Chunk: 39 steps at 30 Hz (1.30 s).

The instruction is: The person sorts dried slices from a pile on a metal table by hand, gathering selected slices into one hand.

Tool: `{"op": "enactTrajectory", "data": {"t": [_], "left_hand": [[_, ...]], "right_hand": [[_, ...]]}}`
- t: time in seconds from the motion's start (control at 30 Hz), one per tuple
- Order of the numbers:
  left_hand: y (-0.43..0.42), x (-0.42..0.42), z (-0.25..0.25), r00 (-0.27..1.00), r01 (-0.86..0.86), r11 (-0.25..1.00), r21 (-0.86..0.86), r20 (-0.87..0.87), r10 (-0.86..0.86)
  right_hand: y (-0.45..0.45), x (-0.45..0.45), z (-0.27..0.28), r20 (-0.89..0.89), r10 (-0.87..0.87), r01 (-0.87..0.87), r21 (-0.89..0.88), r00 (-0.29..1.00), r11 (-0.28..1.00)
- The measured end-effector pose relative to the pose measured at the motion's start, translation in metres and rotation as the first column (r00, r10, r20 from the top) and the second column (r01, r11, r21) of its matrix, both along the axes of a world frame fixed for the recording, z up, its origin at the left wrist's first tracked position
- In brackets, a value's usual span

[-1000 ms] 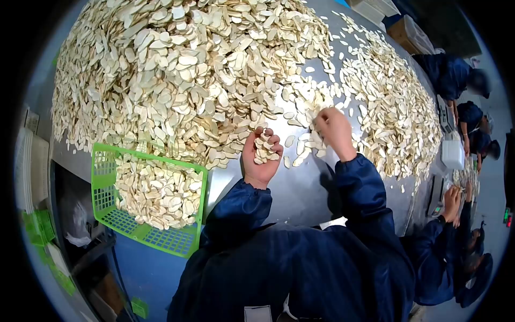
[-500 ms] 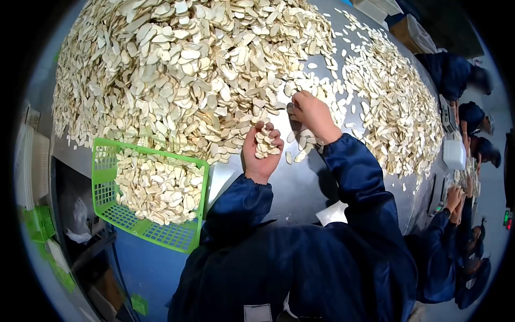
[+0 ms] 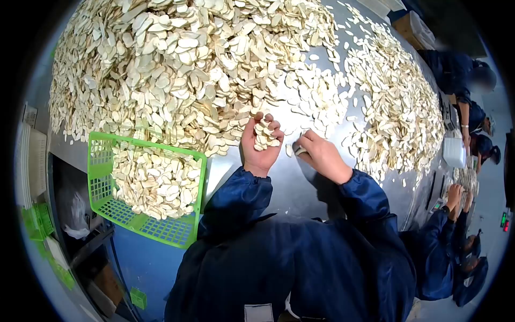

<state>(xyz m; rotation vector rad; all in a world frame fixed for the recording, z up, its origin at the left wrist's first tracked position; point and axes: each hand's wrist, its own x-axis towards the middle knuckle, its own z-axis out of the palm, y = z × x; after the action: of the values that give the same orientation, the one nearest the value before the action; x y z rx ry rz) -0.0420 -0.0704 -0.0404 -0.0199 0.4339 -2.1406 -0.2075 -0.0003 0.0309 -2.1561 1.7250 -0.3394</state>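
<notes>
My left hand (image 3: 259, 153) is palm up over the metal table, its fingers curled round a small stack of pale dried slices (image 3: 265, 135). To its right, my right hand (image 3: 326, 160) is low over the table surface with fingers bent together. A pale slice (image 3: 299, 149) shows at its fingertips, partly hidden. Beside those fingertips lies a single loose slice (image 3: 289, 151). Beyond both hands rises a large heap of the same oval slices (image 3: 177, 70), with a thin scatter of slices (image 3: 316, 94) at its right edge.
A green plastic basket (image 3: 201, 185) partly filled with slices is at the table's near left. Another slice pile (image 3: 397, 107) spreads to the right. Further right are a white container (image 3: 454, 153) and co-workers in dark blue, one with hands (image 3: 455, 197) over the table.
My right hand has come back from the edge of the scattered slices toward my body, now lower and slightly right. My left hand stays almost in place with its stack.
</notes>
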Motion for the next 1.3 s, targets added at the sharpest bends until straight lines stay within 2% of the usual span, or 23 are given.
{"op": "enactTrajectory", "data": {"t": [0.1,0.2,0.23,0.3,0.37,0.4,0.5,0.53,0.57,0.63,0.67,0.77,0.8,0.9,0.93,1.03,1.07,1.17,1.2,1.27,1.3], "left_hand": [[0.001,-0.003,0.005,1.000,0.011,1.000,0.005,0.025,-0.011],[0.000,-0.002,0.002,0.999,0.017,1.000,0.024,0.038,-0.018],[0.000,-0.002,0.003,0.999,0.015,0.999,0.039,0.044,-0.017],[0.000,-0.001,0.000,0.998,0.003,1.000,0.025,0.067,-0.005],[0.000,-0.001,-0.003,0.999,0.005,1.000,-0.011,0.038,-0.005],[0.001,-0.001,-0.001,0.999,0.003,1.000,-0.016,0.036,-0.003],[0.001,-0.003,0.001,0.997,0.033,0.999,0.001,0.068,-0.033],[0.002,-0.005,0.002,0.994,0.052,0.998,0.023,0.098,-0.054],[0.004,-0.008,0.002,0.989,0.067,0.997,0.048,0.127,-0.073],[0.008,-0.013,0.003,0.976,0.093,0.990,0.101,0.185,-0.111],[0.012,-0.014,-0.002,0.977,0.140,0.988,0.062,0.151,-0.148],[0.017,-0.019,0.008,0.962,0.235,0.970,-0.053,0.158,-0.224],[0.018,-0.020,0.014,0.958,0.237,0.971,0.009,0.164,-0.235],[0.016,-0.017,-0.003,0.969,0.243,0.970,0.027,0.046,-0.244],[0.016,-0.017,-0.003,0.969,0.231,0.973,0.006,0.089,-0.231],[0.014,-0.016,-0.006,0.962,0.272,0.962,-0.013,-0.001,-0.272],[0.014,-0.016,-0.005,0.959,0.284,0.959,0.019,-0.001,-0.284],[0.015,-0.014,-0.009,0.951,0.304,0.952,-0.022,-0.056,-0.305],[0.015,-0.015,-0.011,0.949,0.312,0.950,-0.024,-0.046,-0.313],[0.016,-0.016,-0.014,0.945,0.324,0.946,-0.028,-0.026,-0.325],[0.016,-0.017,-0.006,0.939,0.340,0.940,0.013,0.056,-0.340]], "right_hand": [[0.008,-0.005,-0.008,0.037,-0.087,0.085,0.054,0.996,0.995],[0.006,0.011,-0.007,0.368,-0.300,0.264,0.146,0.880,0.953],[0.005,0.019,-0.014,0.430,-0.317,0.283,0.145,0.845,0.948],[0.005,0.036,-0.025,0.257,-0.308,0.309,0.039,0.916,0.950],[0.006,0.045,-0.032,0.165,-0.301,0.309,-0.029,0.939,0.950],[0.006,0.046,-0.034,0.130,-0.302,0.305,-0.005,0.944,0.952],[0.010,0.040,-0.032,0.153,-0.304,0.309,-0.009,0.940,0.951],[0.009,0.029,-0.032,0.276,-0.284,0.315,-0.073,0.918,0.946],[0.004,0.018,-0.031,0.284,-0.355,0.379,-0.032,0.891,0.925],[-0.003,0.009,0.007,0.391,-0.530,0.509,0.164,0.753,0.845],[-0.004,0.006,0.019,0.472,-0.495,0.475,0.171,0.729,0.863],[-0.012,-0.008,0.040,0.582,-0.454,0.513,0.072,0.675,0.855],[-0.016,-0.021,0.032,0.530,-0.491,0.589,-0.020,0.691,0.808],[-0.010,-0.054,0.001,0.140,-0.570,0.585,-0.279,0.809,0.762],[-0.007,-0.054,-0.004,0.177,-0.608,0.632,-0.167,0.774,0.756],[-0.001,-0.057,-0.018,0.276,-0.614,0.629,0.039,0.740,0.776],[0.001,-0.060,-0.023,0.362,-0.608,0.638,0.045,0.707,0.769],[0.006,-0.070,-0.019,0.503,-0.731,0.662,0.355,0.461,0.661],[0.008,-0.074,-0.021,0.510,-0.717,0.658,0.335,0.475,0.674],[0.013,-0.085,-0.019,0.615,-0.704,0.610,0.419,0.355,0.673],[0.013,-0.086,-0.013,0.658,-0.695,0.578,0.458,0.290,0.675]]}}
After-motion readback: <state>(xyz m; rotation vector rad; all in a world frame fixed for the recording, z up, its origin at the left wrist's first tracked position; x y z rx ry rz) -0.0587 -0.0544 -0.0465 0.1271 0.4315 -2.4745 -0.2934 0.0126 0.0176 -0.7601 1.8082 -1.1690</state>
